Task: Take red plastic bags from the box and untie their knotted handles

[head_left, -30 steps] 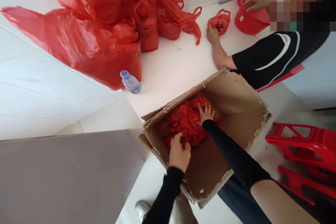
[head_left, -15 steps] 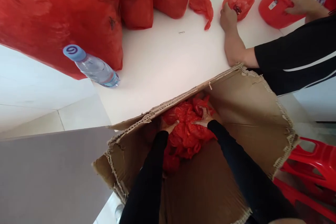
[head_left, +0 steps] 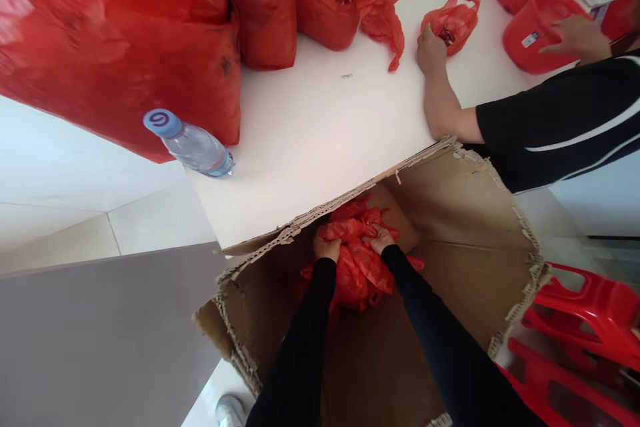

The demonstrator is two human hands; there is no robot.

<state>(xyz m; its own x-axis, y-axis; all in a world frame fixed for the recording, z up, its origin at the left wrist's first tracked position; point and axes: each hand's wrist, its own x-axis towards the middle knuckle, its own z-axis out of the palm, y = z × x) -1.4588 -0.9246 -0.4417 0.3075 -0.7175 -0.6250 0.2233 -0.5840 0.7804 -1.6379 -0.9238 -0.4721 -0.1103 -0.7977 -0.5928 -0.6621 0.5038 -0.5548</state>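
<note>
Two hands are down in a big cardboard box (head_left: pixel 480 280), and both have hold of thin red plastic bags (head_left: pixel 357 267). The left hand (head_left: pixel 327 247) has its fingers bent round one bunch, thumb on top. The right hand (head_left: pixel 381 240) is just beside it, its fingers curled and pinching some too. The bags lie in a messy heap, too tangled to count.

The box stands against a white table (head_left: pixel 325 133). On the table are one water bottle (head_left: pixel 200 150) with a blue cap, big fat red bags (head_left: pixel 150 73) at the left, two smaller standing bags (head_left: pixel 265 20), one crumpled bag (head_left: pixel 385 20) and one little open bag (head_left: pixel 455 23). Another person's hand (head_left: pixel 433 50) touches the little bag; their other hand (head_left: pixel 580 37) is at one of two red buckets (head_left: pixel 543 40). Red plastic stools (head_left: pixel 595 300) sit on the right, and one grey panel (head_left: pixel 100 340) is on the left.
</note>
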